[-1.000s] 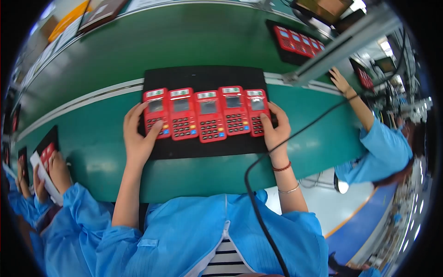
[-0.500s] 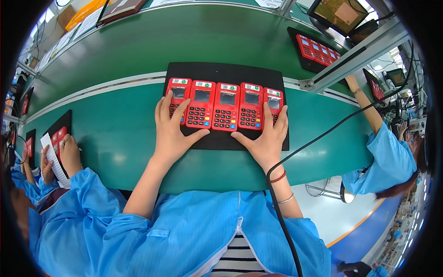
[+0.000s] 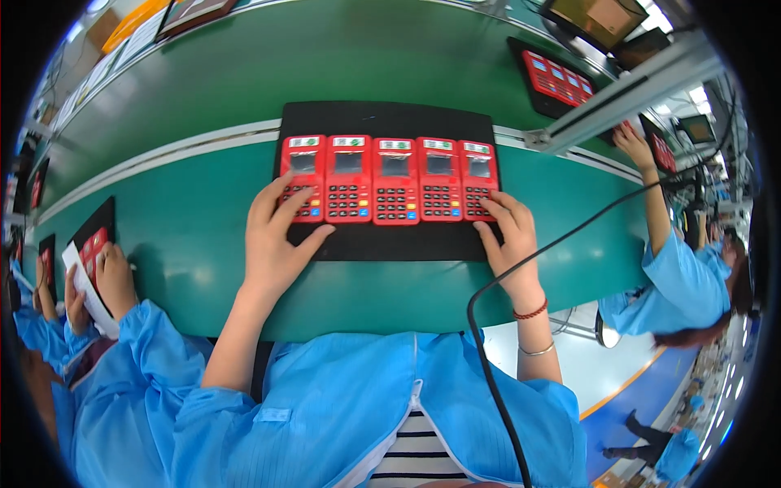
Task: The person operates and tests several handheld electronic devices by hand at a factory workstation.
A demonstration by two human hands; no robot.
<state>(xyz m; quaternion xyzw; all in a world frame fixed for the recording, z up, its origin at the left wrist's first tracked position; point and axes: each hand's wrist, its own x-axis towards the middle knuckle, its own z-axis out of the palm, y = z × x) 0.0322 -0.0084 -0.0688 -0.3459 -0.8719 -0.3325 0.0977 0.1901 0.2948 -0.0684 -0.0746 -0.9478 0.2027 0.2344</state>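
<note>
Several red card payment terminals (image 3: pixel 396 175) lie face up in a side-by-side row on a black mat (image 3: pixel 366 244). Each has a small screen, a dark keypad and a label at its top. My left hand (image 3: pixel 275 232) rests at the leftmost terminal (image 3: pixel 304 163), fingers spread over its keypad side and thumb stretched below its lower edge. At the other end, my right hand (image 3: pixel 512 240) has its fingertips by the keypad of the rightmost terminal (image 3: pixel 478 167), thumb near that terminal's bottom corner. Both hands are open and neither grips anything.
A black cable (image 3: pixel 561 240) hangs across the right side, passing in front of my right forearm. A metal post (image 3: pixel 626 93) slants at the right. Another mat with red terminals (image 3: pixel 557 77) lies at far right. Co-workers sit on both sides; the left one holds a white paper (image 3: pixel 88 293).
Both hands have drawn back toward me and outward, from beside the screens to the keypads. The terminals now stand in a straighter, more even row. The view has shifted slightly.
</note>
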